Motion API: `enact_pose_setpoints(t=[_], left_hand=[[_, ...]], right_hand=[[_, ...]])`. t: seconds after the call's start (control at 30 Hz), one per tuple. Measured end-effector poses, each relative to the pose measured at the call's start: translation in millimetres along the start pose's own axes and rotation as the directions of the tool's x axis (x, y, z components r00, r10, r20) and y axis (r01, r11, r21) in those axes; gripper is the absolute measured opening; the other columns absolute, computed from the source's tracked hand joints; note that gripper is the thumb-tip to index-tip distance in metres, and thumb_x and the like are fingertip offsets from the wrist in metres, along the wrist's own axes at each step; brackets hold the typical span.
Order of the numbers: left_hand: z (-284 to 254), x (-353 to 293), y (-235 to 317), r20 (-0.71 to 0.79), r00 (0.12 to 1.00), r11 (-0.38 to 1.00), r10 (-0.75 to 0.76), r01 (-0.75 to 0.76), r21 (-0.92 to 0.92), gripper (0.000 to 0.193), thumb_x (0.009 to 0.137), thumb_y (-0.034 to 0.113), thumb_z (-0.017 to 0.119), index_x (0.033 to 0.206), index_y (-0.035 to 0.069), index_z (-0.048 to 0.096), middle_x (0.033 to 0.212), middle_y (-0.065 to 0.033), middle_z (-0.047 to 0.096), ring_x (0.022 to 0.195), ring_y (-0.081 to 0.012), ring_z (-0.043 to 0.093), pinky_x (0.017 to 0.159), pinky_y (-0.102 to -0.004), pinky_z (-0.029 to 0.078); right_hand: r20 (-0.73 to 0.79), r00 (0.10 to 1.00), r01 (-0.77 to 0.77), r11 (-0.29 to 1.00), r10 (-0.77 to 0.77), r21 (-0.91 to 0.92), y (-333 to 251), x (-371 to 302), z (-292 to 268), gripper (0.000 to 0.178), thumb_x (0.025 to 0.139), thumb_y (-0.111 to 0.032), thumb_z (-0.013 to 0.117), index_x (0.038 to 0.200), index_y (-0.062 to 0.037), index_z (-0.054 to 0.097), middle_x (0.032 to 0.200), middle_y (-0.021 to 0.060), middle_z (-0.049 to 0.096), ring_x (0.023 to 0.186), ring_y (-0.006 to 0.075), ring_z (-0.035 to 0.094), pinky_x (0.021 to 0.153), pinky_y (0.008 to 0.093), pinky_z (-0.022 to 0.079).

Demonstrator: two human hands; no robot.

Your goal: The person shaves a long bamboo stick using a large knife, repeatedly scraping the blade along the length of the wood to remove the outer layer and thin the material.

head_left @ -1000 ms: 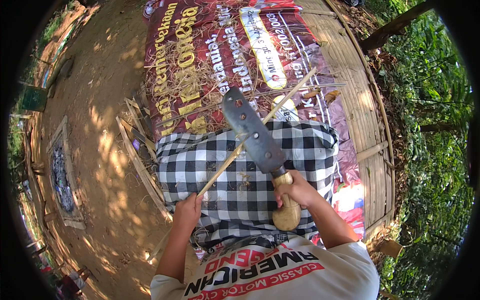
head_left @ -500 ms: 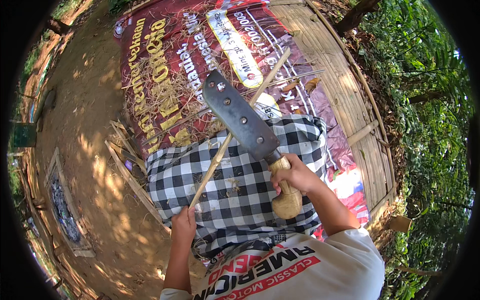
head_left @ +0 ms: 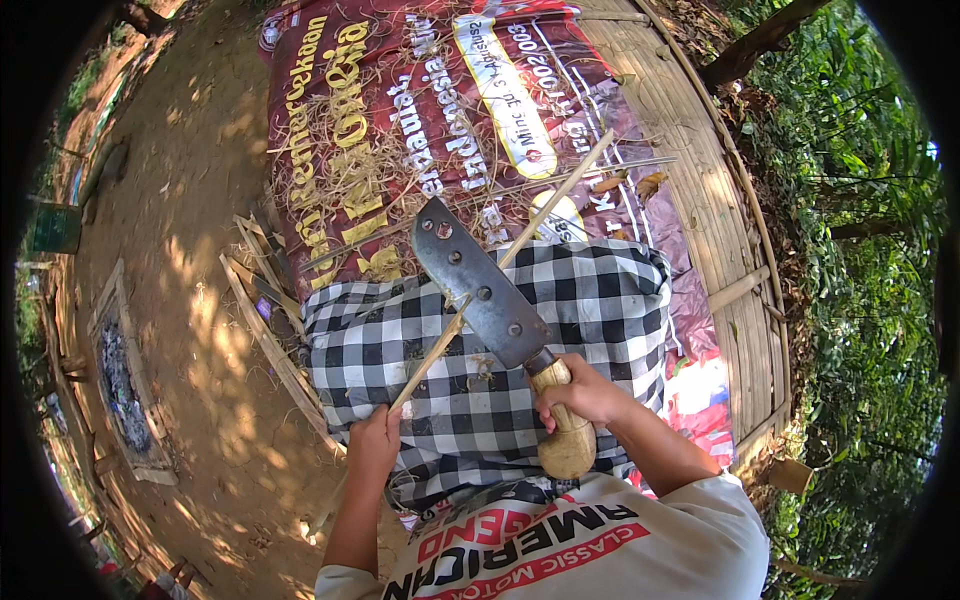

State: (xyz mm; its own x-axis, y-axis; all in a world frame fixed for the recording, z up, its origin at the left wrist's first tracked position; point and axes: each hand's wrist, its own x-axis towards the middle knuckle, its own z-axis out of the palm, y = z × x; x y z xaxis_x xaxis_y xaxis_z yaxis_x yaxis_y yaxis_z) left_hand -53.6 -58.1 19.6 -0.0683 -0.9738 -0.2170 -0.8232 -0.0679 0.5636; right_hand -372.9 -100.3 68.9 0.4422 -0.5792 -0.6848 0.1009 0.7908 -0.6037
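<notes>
My right hand (head_left: 582, 392) is wrapped round the wooden handle of a machete (head_left: 482, 290). Its broad dark blade, with a row of holes along it, points up and to the left. Under the blade a thin pale bamboo strip (head_left: 560, 195) runs diagonally, and part of it is hidden there. My left hand (head_left: 376, 436) pinches the strip's near end. A black-and-white checked cloth (head_left: 610, 300) covers my lap beneath both hands, with a few shavings on it.
Curly shavings (head_left: 350, 130) litter a dark red printed banner (head_left: 590, 90) ahead. Bamboo slats (head_left: 680, 120) edge it on the right, with green plants (head_left: 860, 330) beyond. Split wood pieces (head_left: 275, 330) lie left of my lap. On the dirt ground (head_left: 210, 330) is a framed ash pit (head_left: 125, 380).
The machete blade has shifted slightly down toward me along the bamboo strip. The whole view has turned a little, moving the banner to the right. Both hands keep their grips.
</notes>
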Motion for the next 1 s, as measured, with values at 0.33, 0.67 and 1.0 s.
enact_pose_setpoints(t=[0.33,0.67,1.0], left_hand=[[1,-5,-11,0.002,1.000,1.000,-0.004,0.004,-0.013,0.032,0.097,0.024,0.056,0.080,-0.003,0.059,0.058,-0.0237,0.053,0.056,-0.0448,0.057,0.051,-0.0484,0.043],[-3,-9,-5,-0.035,0.998,0.993,-0.044,0.040,-0.112,0.030,0.098,0.022,0.056,0.085,-0.005,0.061,0.060,-0.0236,0.056,0.057,-0.0423,0.059,0.050,-0.0444,0.044],[-9,-3,1,-0.045,0.995,0.970,-0.085,0.073,-0.230,0.027,0.098,0.020,0.055,0.082,-0.002,0.059,0.062,-0.0239,0.054,0.055,-0.0434,0.056,0.049,-0.0453,0.042]], right_hand=[[-0.100,0.995,-0.009,0.986,-0.008,-0.167,-6,4,1,0.024,0.075,0.004,0.072,0.093,0.0031,0.057,0.068,0.0074,0.061,0.053,0.0166,0.061,0.052,0.0310,0.050],[0.091,0.995,-0.036,0.997,0.029,0.074,4,17,6,0.026,0.071,0.007,0.065,0.093,0.0004,0.053,0.065,0.0101,0.059,0.054,0.0194,0.061,0.054,0.0332,0.050],[0.384,0.910,-0.047,0.880,-0.157,0.472,11,33,29,0.028,0.071,0.001,0.063,0.093,-0.0037,0.048,0.063,0.0098,0.053,0.051,0.0196,0.055,0.054,0.0376,0.049]])
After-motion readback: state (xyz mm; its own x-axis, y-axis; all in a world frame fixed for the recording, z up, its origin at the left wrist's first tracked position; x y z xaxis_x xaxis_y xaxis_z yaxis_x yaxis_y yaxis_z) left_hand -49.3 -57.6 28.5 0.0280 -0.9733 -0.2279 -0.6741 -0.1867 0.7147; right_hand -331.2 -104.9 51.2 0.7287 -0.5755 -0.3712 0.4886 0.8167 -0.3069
